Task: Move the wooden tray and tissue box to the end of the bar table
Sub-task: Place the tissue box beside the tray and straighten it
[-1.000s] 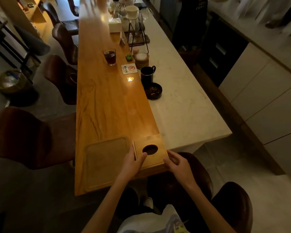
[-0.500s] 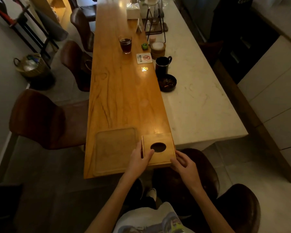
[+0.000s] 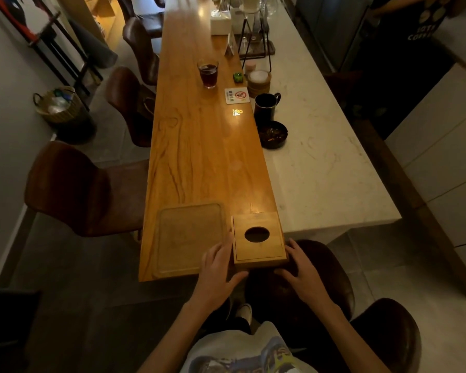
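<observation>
While the tissue box (image 3: 258, 239) sits at the bar table's (image 3: 205, 162) near end beside the wooden tray (image 3: 190, 238), the left hand (image 3: 218, 267) and right hand (image 3: 303, 273) clasp its sides. Farther along stand a glass (image 3: 208, 74), black mug (image 3: 265, 106) and dark bowl (image 3: 272, 134), well apart.

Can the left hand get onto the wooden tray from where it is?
Probably yes. The left hand rests at the tissue box's left side, right over the wooden tray's near right corner, and the tray is bare.
</observation>
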`<state>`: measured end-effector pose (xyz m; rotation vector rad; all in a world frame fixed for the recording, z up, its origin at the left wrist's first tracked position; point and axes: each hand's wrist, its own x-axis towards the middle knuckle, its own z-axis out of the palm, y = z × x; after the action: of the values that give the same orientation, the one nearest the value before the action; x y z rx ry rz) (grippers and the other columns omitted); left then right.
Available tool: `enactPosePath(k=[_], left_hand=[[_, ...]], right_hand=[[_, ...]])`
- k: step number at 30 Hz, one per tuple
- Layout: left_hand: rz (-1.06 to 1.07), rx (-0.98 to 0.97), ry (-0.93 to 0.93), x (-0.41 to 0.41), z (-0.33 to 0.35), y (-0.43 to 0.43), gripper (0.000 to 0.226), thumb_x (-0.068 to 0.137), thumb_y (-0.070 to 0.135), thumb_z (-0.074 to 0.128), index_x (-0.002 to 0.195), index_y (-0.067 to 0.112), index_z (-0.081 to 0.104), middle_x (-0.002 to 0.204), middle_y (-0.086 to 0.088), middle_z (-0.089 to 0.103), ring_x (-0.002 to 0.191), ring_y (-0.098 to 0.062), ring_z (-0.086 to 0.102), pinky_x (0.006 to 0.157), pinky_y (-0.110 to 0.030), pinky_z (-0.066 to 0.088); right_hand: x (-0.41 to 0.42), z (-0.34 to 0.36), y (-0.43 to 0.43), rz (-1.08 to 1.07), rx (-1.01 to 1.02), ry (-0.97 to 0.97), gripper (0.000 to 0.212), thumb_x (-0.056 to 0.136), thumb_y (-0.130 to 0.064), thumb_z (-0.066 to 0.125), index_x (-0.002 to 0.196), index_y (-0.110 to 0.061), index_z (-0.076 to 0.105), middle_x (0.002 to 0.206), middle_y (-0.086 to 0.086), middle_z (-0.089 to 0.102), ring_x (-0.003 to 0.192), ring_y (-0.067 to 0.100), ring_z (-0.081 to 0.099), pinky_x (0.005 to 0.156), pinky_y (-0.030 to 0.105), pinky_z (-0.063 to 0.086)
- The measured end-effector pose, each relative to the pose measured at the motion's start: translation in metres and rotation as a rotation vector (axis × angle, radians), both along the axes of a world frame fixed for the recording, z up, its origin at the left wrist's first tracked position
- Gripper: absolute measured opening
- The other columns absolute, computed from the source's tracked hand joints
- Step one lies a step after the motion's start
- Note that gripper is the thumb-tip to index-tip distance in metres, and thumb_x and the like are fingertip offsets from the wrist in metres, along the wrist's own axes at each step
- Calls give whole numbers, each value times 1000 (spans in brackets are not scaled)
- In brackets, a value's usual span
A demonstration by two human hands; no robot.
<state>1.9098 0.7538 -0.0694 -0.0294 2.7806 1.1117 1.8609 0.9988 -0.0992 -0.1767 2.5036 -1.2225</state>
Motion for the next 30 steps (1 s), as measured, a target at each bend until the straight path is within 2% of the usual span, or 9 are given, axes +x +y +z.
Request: enactPosePath(k=[3,6,9,12,19,22,25,27,30], left_hand=[[-28,-43,50,-4,-6,4,104,86,30,71,154,36,-8,151,11,16,142,-16,10,118,-48,20],[-19,-91,117,-9,-12,5,107,83,21,74,155,32,-5,154,6,14,141,-6,1,119,-54,12],[-30,-132,134,-16,-20,5,105,81,22,76,156,28,2,151,-4,33,145,-22,20,118,-58,18],[-51,-166,151,-20,-26,5,107,80,25,77,155,32,1,144,-4,45,142,-24,32,118,-56,21],[-65,-218,197,-20,-31,6,116,75,33,81,156,28,-2,139,-6,49,138,-24,37,119,-53,19],[-55,-220,203,-19,-31,7,115,75,27,82,156,27,0,129,-6,55,136,-26,40,119,-53,21],[-53,-205,208,-17,-31,9,115,76,21,81,156,27,-2,120,-7,59,136,-28,41,118,-55,22],[-55,-200,202,-17,-30,9,115,77,20,80,156,28,-4,119,-7,60,137,-29,40,118,-56,22],[-53,-186,195,-18,-28,10,115,78,19,79,155,30,-5,119,-9,60,138,-30,39,118,-57,21]], right_hand=[[-8,0,-2,12,-30,9,61,88,-17,72,142,-31,46,151,-11,45,138,3,41,114,36,39],[-13,-5,-3,18,-8,29,63,89,-15,70,145,-31,44,141,-12,55,130,3,50,109,37,46],[-18,-5,-3,12,17,48,58,90,-12,67,143,-27,47,139,-10,58,128,4,52,107,40,48],[-20,-6,-2,21,1,42,58,91,-14,67,143,-27,46,141,-9,55,129,5,52,107,40,48],[-8,-13,-10,-26,-53,50,68,91,-9,66,149,-32,40,137,-12,60,127,-1,54,106,28,47],[-7,-15,-10,-45,-34,49,71,91,-5,65,151,-30,37,135,-12,61,125,-3,54,106,22,44],[-6,-15,-9,-48,-22,79,73,90,-3,67,151,-28,37,133,-15,60,119,-16,50,102,10,40],[-6,-17,-9,-54,-24,98,73,89,-1,67,150,-29,38,136,-14,59,121,-14,50,107,17,42],[-5,-18,-10,-54,-30,122,75,88,0,68,147,-36,39,143,-7,57,128,1,54,109,26,44]])
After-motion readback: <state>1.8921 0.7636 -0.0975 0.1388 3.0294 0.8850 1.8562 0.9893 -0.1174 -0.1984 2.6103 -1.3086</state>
